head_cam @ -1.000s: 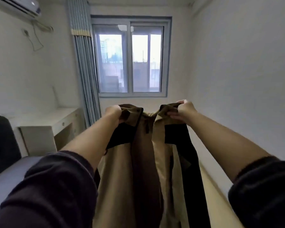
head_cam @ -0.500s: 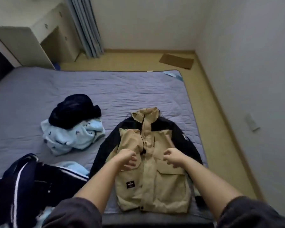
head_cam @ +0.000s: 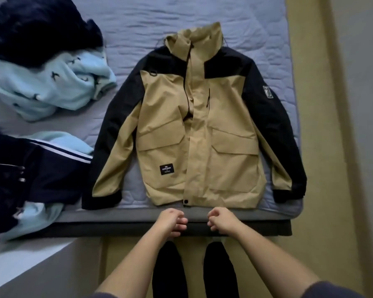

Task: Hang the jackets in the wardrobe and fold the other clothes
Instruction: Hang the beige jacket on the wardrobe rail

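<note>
Lying flat and front side up on a grey-blue quilted bed (head_cam: 256,22), one tan and black jacket (head_cam: 200,130) is seen from above, closed down the front, with the collar at the far side and the hem nearest the person. Two black sleeves are spread at its sides, two flap pockets are counted on the front, and one small black label is sewn below the left pocket.

Two bare hands are held just short of the hem, over the bed's near edge. The left hand (head_cam: 171,220) and the right hand (head_cam: 221,219) are both clenched loosely, with fingers curled and nothing grasped; the jacket is not touched.

Three heaps of clothing are placed at the left: one black garment (head_cam: 41,29) resting on one pale blue fleece (head_cam: 52,87), and nearer, one navy garment with white stripes (head_cam: 41,168) lying over more pale blue cloth.

The right sleeve is laid close along the bed's right edge, its cuff near the corner. Bare quilt is left beyond the collar and between the jacket and the heaps. A strip of yellowish floor (head_cam: 332,147) is seen to the right of the bed.
</note>
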{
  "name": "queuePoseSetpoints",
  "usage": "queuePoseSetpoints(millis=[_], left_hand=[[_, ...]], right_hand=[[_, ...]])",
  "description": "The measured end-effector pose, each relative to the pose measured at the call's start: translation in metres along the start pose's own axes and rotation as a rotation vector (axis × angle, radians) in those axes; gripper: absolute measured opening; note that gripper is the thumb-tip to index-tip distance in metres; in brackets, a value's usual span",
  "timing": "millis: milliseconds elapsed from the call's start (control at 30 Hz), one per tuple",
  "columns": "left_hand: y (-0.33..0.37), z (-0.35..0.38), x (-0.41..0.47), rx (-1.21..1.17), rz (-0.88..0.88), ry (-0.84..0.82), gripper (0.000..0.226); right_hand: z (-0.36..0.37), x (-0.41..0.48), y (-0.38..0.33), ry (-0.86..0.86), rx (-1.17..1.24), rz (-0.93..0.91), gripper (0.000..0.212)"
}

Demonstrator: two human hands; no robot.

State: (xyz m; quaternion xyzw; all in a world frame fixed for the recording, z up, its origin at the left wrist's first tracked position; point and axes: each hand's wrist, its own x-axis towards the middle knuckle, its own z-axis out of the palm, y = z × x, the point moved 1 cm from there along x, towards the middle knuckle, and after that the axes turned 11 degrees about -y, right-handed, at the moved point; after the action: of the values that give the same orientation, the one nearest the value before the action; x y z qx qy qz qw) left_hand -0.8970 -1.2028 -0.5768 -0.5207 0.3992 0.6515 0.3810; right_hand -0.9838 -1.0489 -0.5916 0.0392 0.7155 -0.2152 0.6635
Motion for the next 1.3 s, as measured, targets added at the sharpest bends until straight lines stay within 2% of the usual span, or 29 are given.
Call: queuePoseSetpoints(millis=[133, 233, 300, 367, 433, 500, 567, 667, 800, 900, 967, 1033, 1100, 1167, 1300], left_hand=[[-0.017, -0.005, 0.059, -0.065, -0.02, 0.011, 0.015], [-0.029, -0.009, 0.094, -0.118, -0.017, 0.034, 0.016], [-0.035, -0.01, 0.11, -0.117, -0.018, 0.052, 0.016], [-0.041, -0.011, 0.119, -0.105, -0.015, 0.064, 0.016], [-0.045, -0.014, 0.125, -0.09, -0.014, 0.073, 0.017], [-0.046, -0.017, 0.129, -0.089, -0.028, 0.092, 0.017], [-0.044, -0.021, 0.131, -0.115, -0.041, 0.116, 0.015], [-0.036, -0.023, 0.128, -0.166, -0.04, 0.13, 0.014], [-0.023, -0.013, 0.129, -0.247, -0.021, 0.106, 0.018], [-0.013, 0.007, 0.139, -0.436, 0.043, 0.032, 0.013], [-0.005, 0.023, 0.149, -0.553, 0.08, 0.02, 0.018], [-0.002, 0.034, 0.159, -0.669, 0.085, 0.084, 0.034], [0.0, 0.041, 0.165, -0.806, 0.099, 0.147, 0.038], [0.001, 0.042, 0.168, -0.905, 0.142, 0.177, 0.034], [0.002, 0.046, 0.164, -0.909, 0.219, 0.163, 0.027]], right_hand=[[0.022, 0.057, 0.019, 0.011, -0.074, 0.025, 0.026], [0.036, 0.092, 0.019, 0.106, -0.131, 0.031, 0.045], [0.039, 0.109, 0.012, 0.293, -0.563, -0.049, 0.062], [0.042, 0.124, 0.006, 0.387, -0.969, -0.286, 0.074], [0.04, 0.135, -0.003, 0.329, -1.126, -0.405, 0.072], [0.037, 0.144, -0.008, 0.262, -1.136, -0.393, 0.056], [0.034, 0.146, -0.009, 0.253, -0.988, -0.421, 0.038], [0.026, 0.136, -0.002, 0.302, -0.616, -0.466, 0.023], [-0.001, 0.128, 0.026, 0.436, -0.04, -0.355, 0.035], [-0.019, 0.132, 0.05, 0.414, 0.341, -0.252, 0.033], [-0.027, 0.133, 0.062, 0.288, 0.496, -0.149, 0.024], [-0.03, 0.134, 0.069, 0.043, 0.512, -0.066, 0.017], [-0.035, 0.132, 0.071, -0.142, 0.54, -0.048, 0.014], [-0.039, 0.132, 0.07, -0.241, 0.631, -0.052, 0.012], [-0.041, 0.132, 0.067, -0.377, 0.873, 0.028, 0.019]])
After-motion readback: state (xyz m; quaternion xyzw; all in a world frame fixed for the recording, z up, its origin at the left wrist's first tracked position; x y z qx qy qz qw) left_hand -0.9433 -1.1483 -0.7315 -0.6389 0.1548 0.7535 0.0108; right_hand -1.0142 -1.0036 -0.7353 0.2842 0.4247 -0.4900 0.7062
